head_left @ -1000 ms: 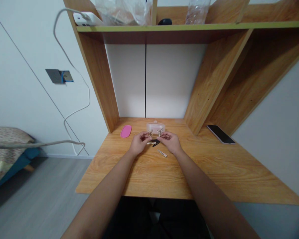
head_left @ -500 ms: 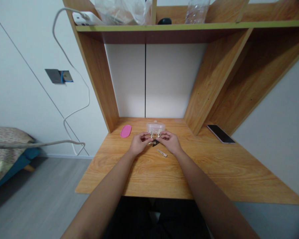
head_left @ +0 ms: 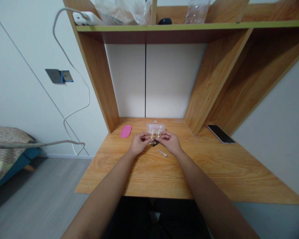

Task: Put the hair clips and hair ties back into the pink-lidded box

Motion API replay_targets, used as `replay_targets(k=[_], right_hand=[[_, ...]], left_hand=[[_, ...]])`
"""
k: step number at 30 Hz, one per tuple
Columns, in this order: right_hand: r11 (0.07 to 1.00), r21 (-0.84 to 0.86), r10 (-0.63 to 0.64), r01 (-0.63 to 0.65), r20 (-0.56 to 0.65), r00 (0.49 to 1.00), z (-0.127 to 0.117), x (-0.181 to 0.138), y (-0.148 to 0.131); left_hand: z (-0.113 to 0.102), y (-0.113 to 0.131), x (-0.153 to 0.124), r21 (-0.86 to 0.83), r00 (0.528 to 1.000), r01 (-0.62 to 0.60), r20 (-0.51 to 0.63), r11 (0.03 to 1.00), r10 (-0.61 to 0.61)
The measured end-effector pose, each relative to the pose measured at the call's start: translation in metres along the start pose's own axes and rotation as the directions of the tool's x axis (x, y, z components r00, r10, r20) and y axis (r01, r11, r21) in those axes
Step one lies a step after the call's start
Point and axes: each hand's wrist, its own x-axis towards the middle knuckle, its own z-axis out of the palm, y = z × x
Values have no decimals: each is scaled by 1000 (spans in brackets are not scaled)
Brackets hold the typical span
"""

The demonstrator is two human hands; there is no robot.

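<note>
Both my hands rest on the wooden desk (head_left: 164,176), close together in front of a small clear plastic box (head_left: 155,126). My left hand (head_left: 139,143) pinches a small metal hair clip (head_left: 151,133). My right hand (head_left: 171,141) pinches a second small metal hair clip (head_left: 158,133). The two clips stand side by side, nearly touching. Between my hands a dark clip (head_left: 155,143) lies on the desk. Another silver clip (head_left: 162,153) lies just below my right hand.
A pink oval lid (head_left: 126,131) lies to the left of the box. A black phone (head_left: 220,133) lies at the right by the shelf side. Overhead, a shelf (head_left: 189,26) carries a plastic bag, a bottle and a white power strip with a cable hanging down.
My hands have brought the two small clips closer together; they were apart one second ago and now sit almost side by side.
</note>
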Motion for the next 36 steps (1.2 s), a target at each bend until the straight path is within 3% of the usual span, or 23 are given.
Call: replay_targets(k=[17,36], right_hand=[[1000,-12,3,-3,10,1000,-1,1,4],[1000,14,7,-8,116,993,4,-3,3]], left_hand=[[0,-6,2,-3,999,-32,-8,999,32],[-1,-6,0,144,999,-34,5,989,34]])
